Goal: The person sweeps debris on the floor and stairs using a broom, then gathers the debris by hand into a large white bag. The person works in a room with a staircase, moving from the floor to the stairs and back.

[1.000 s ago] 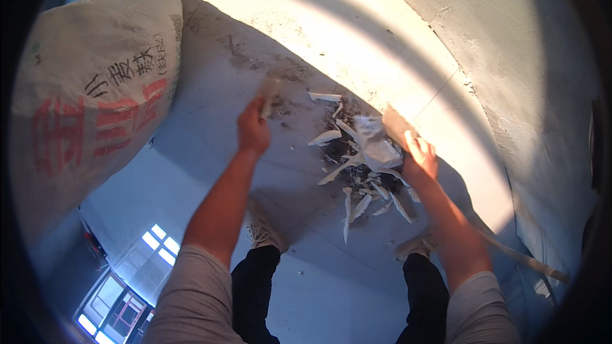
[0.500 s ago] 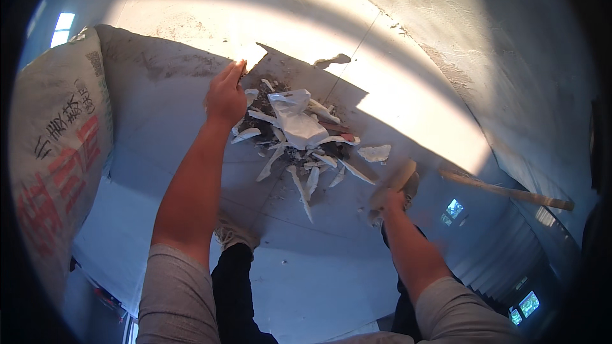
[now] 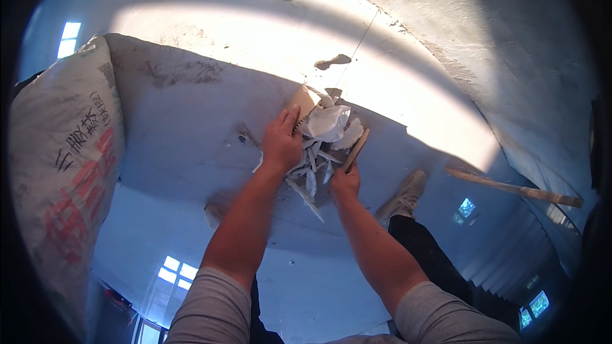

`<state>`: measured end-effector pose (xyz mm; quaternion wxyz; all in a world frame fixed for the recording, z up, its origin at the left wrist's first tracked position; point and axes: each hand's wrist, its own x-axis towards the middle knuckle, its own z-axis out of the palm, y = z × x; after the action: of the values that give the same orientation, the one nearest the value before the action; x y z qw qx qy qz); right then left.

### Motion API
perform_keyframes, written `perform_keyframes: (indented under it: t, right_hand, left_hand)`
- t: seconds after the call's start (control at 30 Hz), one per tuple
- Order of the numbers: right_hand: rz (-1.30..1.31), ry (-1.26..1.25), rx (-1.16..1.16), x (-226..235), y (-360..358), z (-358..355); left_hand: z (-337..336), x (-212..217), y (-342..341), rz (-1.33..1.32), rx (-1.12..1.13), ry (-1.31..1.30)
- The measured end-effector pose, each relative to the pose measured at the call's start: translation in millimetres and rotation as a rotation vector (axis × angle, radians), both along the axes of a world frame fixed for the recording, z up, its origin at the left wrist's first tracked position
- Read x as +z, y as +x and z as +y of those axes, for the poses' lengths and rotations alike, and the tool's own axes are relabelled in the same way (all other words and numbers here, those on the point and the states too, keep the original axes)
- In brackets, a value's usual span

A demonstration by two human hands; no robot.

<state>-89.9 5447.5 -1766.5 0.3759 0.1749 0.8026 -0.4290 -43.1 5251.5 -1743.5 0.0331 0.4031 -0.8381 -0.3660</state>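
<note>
In the middle of the floor lies a heap of white broken shards (image 3: 312, 164), long and thin or chunky, with a crumpled white plastic sheet (image 3: 328, 123) on top. My left hand (image 3: 282, 143) is closed on a flat tan piece (image 3: 307, 100) with a toothed edge, held against the heap's left side. On the opposite side, my right hand (image 3: 345, 183) grips a thin tan flat piece (image 3: 358, 150), stood on edge against the shards. The exact kind of both pieces cannot be made out. Fingers of both hands are partly hidden.
A large filled woven sack (image 3: 70, 172) stands at the left. A wooden strip (image 3: 513, 188) lies at the right by the wall (image 3: 535, 64). My shoes (image 3: 406, 194) are on either side below the heap. Dark debris (image 3: 245, 134) lies left of it.
Both hands have moved inward, the left one rightward and the right one leftward and up. The shards are squeezed into a narrower heap between the two flat pieces.
</note>
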Motion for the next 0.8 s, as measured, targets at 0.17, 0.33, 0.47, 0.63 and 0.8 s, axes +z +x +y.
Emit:
perform_keyframes:
  t: [0.17, 0.33, 0.47, 0.63, 0.8]
  right_hand:
    - [-0.094, -0.114, -0.039, -9, 10, 0]
    - [-0.332, -0.313, -0.204, 7, 6, -21]
    - [-0.563, -0.469, -0.267, -4, -4, 0]
    - [-0.713, -0.702, -0.317, -9, -13, 7]
    - [-0.673, -0.886, -0.274, 46, -21, 5]
  left_hand:
    - [37, -10, 0, 0.013, 0.006, 0.047]
    - [69, -7, -8, -0.013, 0.037, -0.002]
    - [74, 4, -13, -0.030, 0.070, 0.024]
    - [95, 16, -18, 0.010, 0.056, 0.135]
    - [102, 85, -31, -0.060, 0.051, 0.027]
